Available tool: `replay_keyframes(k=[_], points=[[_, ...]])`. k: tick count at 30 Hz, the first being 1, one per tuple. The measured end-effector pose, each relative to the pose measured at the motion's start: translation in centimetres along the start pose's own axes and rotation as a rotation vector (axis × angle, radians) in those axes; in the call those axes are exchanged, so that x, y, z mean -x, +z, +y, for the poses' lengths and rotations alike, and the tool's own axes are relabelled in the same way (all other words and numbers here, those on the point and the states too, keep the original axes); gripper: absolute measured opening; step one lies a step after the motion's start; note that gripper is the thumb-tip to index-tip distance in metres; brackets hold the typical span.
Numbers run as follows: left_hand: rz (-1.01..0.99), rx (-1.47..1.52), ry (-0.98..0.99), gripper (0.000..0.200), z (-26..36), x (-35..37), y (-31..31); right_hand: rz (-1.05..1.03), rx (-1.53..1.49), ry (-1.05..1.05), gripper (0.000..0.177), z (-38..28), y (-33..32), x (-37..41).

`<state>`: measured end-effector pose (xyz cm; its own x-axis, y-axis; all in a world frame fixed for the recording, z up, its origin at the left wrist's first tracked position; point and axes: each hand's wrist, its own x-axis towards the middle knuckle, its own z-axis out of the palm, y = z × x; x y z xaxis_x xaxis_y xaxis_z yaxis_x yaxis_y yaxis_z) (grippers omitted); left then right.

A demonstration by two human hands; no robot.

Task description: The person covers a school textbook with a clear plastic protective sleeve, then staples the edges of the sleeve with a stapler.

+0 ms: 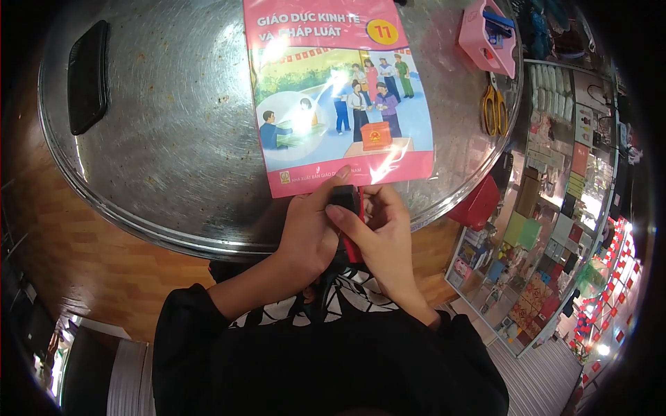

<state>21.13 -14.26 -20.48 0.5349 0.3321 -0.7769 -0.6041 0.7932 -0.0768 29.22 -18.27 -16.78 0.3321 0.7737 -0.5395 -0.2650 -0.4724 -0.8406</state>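
A pink, glossy-covered textbook (347, 97) lies on the round metal tabletop, its lower edge towards me. Just below that edge, both my hands meet around a small black-and-red object (352, 251), much of it covered by fingers. My left hand (305, 225) is closed on its left side, with one finger reaching up over the book's bottom border. From the right, my right hand (381, 239) grips it too, the thumb pressed across the black part and the other fingers curled. I cannot tell what kind of object it is.
A black phone-like slab (89, 76) lies at the table's left. Yellow-handled scissors (494, 111) and a pink basket (485, 35) holding small items sit by the right rim (512, 104). Beyond stands a glass display case (541, 229) full of goods, near a red bag (477, 202).
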Motion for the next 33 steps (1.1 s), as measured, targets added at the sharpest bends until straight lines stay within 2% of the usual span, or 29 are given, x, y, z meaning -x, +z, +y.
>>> replay_keyframes(k=[7,9,14,16,20,22,28,29,33], points=[[-0.038,0.008,-0.019,0.021,0.0,-0.3,-0.3,0.064,-0.04,-0.015,0.03,0.3,0.3,-0.4],[-0.117,0.069,-0.033,0.023,0.3,-0.1,0.0,0.075,-0.034,-0.034,0.03,0.4,0.6,-0.6],[-0.087,0.047,-0.019,0.025,0.1,-0.4,-0.2,0.121,0.06,-0.05,0.031,0.7,0.5,-0.7],[-0.071,0.027,0.0,0.026,-0.1,-0.6,-0.8,0.123,0.086,-0.118,0.027,0.5,0.9,-0.9],[-0.118,-0.052,0.022,0.028,-0.3,-0.7,-1.3,0.168,0.022,-0.159,0.025,0.4,1.2,-1.3],[-0.105,-0.066,0.041,0.028,-0.4,-0.8,-1.4,0.16,0.096,-0.049,0.027,-0.1,1.0,-1.2],[-0.076,-0.085,0.049,0.033,-0.2,-0.5,-0.7,0.107,-0.084,-0.127,0.026,1.5,0.2,-1.9],[-0.122,-0.079,0.038,0.032,-0.2,-0.6,-1.0,0.106,-0.09,-0.133,0.026,1.4,0.3,-2.0],[-0.18,-0.059,0.057,0.031,-0.2,-0.7,-1.0,0.06,-0.048,-0.041,0.026,0.3,-0.3,-2.0]])
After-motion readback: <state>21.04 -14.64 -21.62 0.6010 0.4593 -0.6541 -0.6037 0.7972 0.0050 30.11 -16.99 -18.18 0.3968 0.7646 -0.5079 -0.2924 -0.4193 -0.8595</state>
